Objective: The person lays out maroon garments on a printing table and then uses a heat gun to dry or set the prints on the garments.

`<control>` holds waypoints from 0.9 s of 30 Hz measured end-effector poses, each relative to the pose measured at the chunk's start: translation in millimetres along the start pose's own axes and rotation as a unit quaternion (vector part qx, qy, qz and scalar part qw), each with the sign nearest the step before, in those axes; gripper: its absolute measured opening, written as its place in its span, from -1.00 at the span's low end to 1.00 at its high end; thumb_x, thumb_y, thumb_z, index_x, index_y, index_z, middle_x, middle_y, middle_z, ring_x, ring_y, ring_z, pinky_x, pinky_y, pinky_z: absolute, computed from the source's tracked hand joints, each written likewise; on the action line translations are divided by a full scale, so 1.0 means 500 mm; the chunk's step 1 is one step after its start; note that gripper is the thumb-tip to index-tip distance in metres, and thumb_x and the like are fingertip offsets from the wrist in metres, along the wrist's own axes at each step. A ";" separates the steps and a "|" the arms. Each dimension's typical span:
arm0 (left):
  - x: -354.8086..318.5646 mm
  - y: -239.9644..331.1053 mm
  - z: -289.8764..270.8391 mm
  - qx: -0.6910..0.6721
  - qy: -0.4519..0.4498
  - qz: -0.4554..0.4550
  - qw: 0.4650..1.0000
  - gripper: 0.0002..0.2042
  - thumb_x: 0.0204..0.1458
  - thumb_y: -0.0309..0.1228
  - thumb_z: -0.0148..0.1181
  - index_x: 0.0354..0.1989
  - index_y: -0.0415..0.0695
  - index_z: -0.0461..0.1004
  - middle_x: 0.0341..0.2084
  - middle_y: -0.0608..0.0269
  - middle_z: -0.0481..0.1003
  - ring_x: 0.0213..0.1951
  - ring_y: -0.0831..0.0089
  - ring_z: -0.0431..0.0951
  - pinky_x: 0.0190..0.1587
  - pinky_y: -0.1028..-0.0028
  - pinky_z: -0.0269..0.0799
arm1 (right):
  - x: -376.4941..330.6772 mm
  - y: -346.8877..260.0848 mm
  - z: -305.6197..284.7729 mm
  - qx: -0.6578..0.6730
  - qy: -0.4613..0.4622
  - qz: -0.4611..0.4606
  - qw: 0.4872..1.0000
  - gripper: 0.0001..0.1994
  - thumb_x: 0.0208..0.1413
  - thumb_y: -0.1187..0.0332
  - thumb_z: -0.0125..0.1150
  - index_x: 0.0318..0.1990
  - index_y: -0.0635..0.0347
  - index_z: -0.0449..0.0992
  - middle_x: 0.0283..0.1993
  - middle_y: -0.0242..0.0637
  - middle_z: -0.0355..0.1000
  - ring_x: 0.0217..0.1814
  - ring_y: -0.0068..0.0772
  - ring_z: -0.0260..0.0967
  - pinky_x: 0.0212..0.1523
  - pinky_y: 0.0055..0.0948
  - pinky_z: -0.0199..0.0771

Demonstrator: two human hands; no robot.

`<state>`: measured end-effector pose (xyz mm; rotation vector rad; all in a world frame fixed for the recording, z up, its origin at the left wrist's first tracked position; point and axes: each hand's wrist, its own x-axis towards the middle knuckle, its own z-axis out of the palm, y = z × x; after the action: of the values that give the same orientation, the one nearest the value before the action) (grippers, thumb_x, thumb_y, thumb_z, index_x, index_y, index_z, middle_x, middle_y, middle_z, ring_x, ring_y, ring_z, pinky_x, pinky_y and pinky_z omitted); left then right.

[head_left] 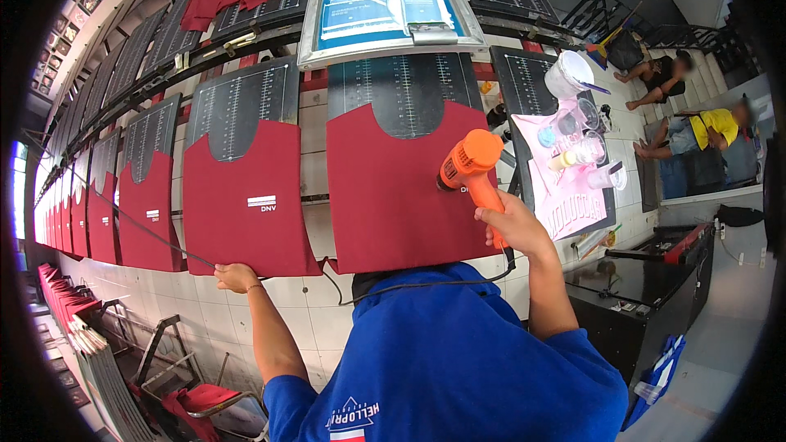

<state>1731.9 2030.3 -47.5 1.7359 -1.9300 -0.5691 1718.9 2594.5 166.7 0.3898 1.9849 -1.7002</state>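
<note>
My right hand [519,226] is closed round the grip of an orange heat gun [473,160]. Its dark nozzle sits just over the chest print of a maroon shirt piece [393,213], partly hiding that print. The shirt piece lies flat on a dark, ruled printing board [401,86]. From the gun's handle a black power cord [409,284] loops past my waist towards the left. My left hand [237,277] is closed on that cord, beside the lower edge of a neighbouring maroon shirt piece [241,229] with a small white print.
More boards with maroon pieces run off leftward. A framed screen [391,0] lies beyond the middle board. At right, a pink cloth [557,184] carries plastic cups and a white bucket [568,75]. A black cabinet [630,295] stands nearer. Two people sit at far right.
</note>
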 end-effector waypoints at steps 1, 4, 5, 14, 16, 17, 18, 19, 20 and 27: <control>-0.003 0.002 0.001 0.001 -0.001 0.001 1.000 -0.54 0.31 -0.06 -0.35 -0.01 -0.18 0.37 -0.04 -0.09 0.27 -0.12 -0.08 0.46 -0.08 0.05 0.41 | -0.001 0.000 0.003 -0.006 0.006 -0.006 1.000 -0.65 0.15 0.31 0.16 -0.01 0.34 0.31 -0.42 -0.39 0.34 -0.57 -0.60 0.34 -0.55 -0.54 0.42; -0.009 0.007 0.001 -0.011 -0.004 0.001 1.000 -0.53 0.31 -0.06 -0.36 0.02 -0.17 0.36 -0.01 -0.09 0.26 -0.10 -0.08 0.45 -0.06 0.05 0.40 | -0.006 -0.004 0.008 -0.012 0.014 -0.012 1.000 -0.66 0.15 0.32 0.15 -0.01 0.34 0.32 -0.41 -0.40 0.34 -0.56 -0.61 0.33 -0.53 -0.54 0.43; -0.010 0.007 0.000 -0.018 -0.005 0.001 1.000 -0.53 0.31 -0.06 -0.37 0.03 -0.18 0.36 0.00 -0.09 0.25 -0.09 -0.07 0.45 -0.05 0.05 0.40 | -0.006 -0.006 0.003 -0.005 0.009 -0.005 1.000 -0.67 0.15 0.33 0.15 0.00 0.33 0.33 -0.41 -0.41 0.33 -0.56 -0.62 0.33 -0.52 -0.55 0.43; -0.003 0.000 0.002 -0.020 -0.017 -0.007 1.000 -0.52 0.31 -0.07 -0.37 0.03 -0.20 0.35 0.02 -0.09 0.24 -0.06 -0.07 0.43 -0.03 0.07 0.38 | -0.011 -0.012 0.005 -0.012 0.007 -0.008 1.000 -0.69 0.15 0.35 0.15 -0.03 0.35 0.33 -0.44 -0.40 0.33 -0.56 -0.60 0.34 -0.52 -0.55 0.43; 0.001 -0.002 0.004 -0.020 -0.014 -0.006 1.000 -0.52 0.31 -0.07 -0.37 0.03 -0.21 0.35 0.01 -0.10 0.24 -0.07 -0.08 0.43 -0.03 0.07 0.39 | -0.011 -0.013 0.006 -0.019 0.005 -0.009 1.000 -0.69 0.15 0.35 0.15 -0.03 0.35 0.33 -0.43 -0.40 0.34 -0.56 -0.60 0.34 -0.52 -0.55 0.43; 0.003 -0.003 0.005 -0.020 -0.012 -0.006 1.000 -0.52 0.31 -0.07 -0.37 0.02 -0.21 0.35 0.01 -0.10 0.24 -0.07 -0.08 0.43 -0.04 0.07 0.39 | -0.009 -0.008 0.000 -0.020 0.003 -0.005 1.000 -0.68 0.15 0.35 0.15 -0.02 0.35 0.33 -0.43 -0.40 0.34 -0.56 -0.60 0.34 -0.52 -0.55 0.43; 0.004 -0.004 0.008 -0.018 -0.012 -0.004 1.000 -0.52 0.31 -0.07 -0.37 0.02 -0.21 0.35 0.01 -0.11 0.25 -0.07 -0.08 0.43 -0.04 0.07 0.39 | -0.007 -0.006 -0.004 -0.022 0.002 -0.002 1.000 -0.68 0.15 0.35 0.15 -0.02 0.35 0.33 -0.43 -0.40 0.34 -0.56 -0.60 0.34 -0.52 -0.55 0.42; 0.005 -0.006 0.009 -0.015 -0.012 -0.003 1.000 -0.52 0.31 -0.07 -0.36 0.02 -0.21 0.36 0.00 -0.12 0.25 -0.07 -0.08 0.43 -0.04 0.07 0.39 | -0.006 -0.005 -0.002 -0.021 0.003 -0.008 1.000 -0.68 0.14 0.34 0.15 -0.03 0.35 0.32 -0.45 -0.39 0.34 -0.57 -0.59 0.35 -0.54 -0.54 0.42; 0.007 -0.008 0.010 -0.012 -0.012 -0.001 1.000 -0.52 0.31 -0.07 -0.36 0.02 -0.21 0.36 0.00 -0.12 0.25 -0.08 -0.09 0.43 -0.04 0.07 0.39 | -0.005 -0.005 0.000 -0.021 0.004 -0.014 1.000 -0.68 0.14 0.33 0.16 -0.05 0.35 0.32 -0.47 -0.37 0.34 -0.58 -0.58 0.35 -0.56 -0.54 0.41; 0.006 -0.014 0.016 -0.018 0.000 0.014 1.000 -0.53 0.31 -0.07 -0.35 0.01 -0.21 0.36 -0.02 -0.13 0.26 -0.10 -0.08 0.43 -0.05 0.07 0.38 | -0.004 0.001 -0.003 -0.020 0.009 -0.017 1.000 -0.69 0.13 0.33 0.16 -0.07 0.34 0.31 -0.51 -0.38 0.34 -0.59 -0.58 0.35 -0.59 -0.53 0.40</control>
<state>1732.2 2026.6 -57.9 1.6836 -1.9285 -0.5903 1720.8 2596.5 167.6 0.3596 2.0458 -1.6802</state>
